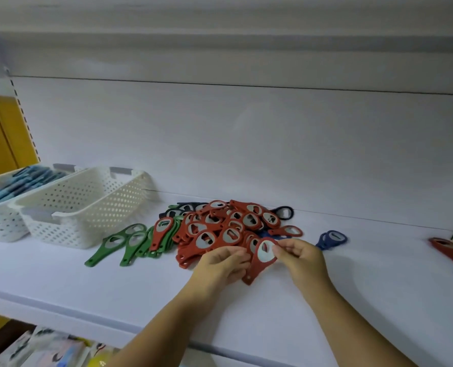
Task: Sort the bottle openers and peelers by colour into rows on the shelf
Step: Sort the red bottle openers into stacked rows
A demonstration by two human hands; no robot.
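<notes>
A heap of red bottle openers [225, 226] lies mid-shelf on the white shelf [114, 282]. Several green openers [130, 241] lie fanned out to its left, and dark blue ones [188, 207] poke out behind the heap. A blue opener [331, 239] lies apart to the right. My right hand [302, 256] pinches the round head of one red opener [262, 258] at the heap's front edge. My left hand [222, 264] curls its fingers round the left side of that same opener, over a few red ones beneath.
Two white perforated baskets [87, 207] stand at the left; the far one holds light blue items [16, 186]. More red openers [450, 251] lie at the right edge. The shelf's back wall rises behind, and goods sit on a lower shelf [48, 348].
</notes>
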